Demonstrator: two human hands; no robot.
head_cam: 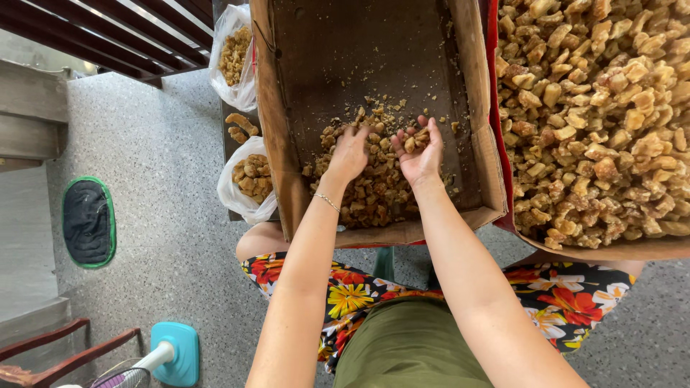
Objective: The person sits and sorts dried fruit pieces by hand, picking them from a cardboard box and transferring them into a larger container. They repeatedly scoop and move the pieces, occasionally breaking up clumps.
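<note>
A brown cardboard box (280, 144) lies open in front of me with a heap of brown candied chunks (374, 194) at its near end. My left hand (348, 152) reaches palm-down into the heap, fingers spread among the pieces. My right hand (417, 152) is cupped palm-up just beside it and holds a small scoop of the chunks. A thin bracelet sits on my left wrist.
A larger box (618, 251) full of pale candied chunks (604, 108) stands to the right. Two plastic bags of chunks (248, 183) (233, 54) sit left of the box. On the speckled floor are a green-edged mat (88, 223), a fan base (176, 352) and wooden chair legs (43, 359).
</note>
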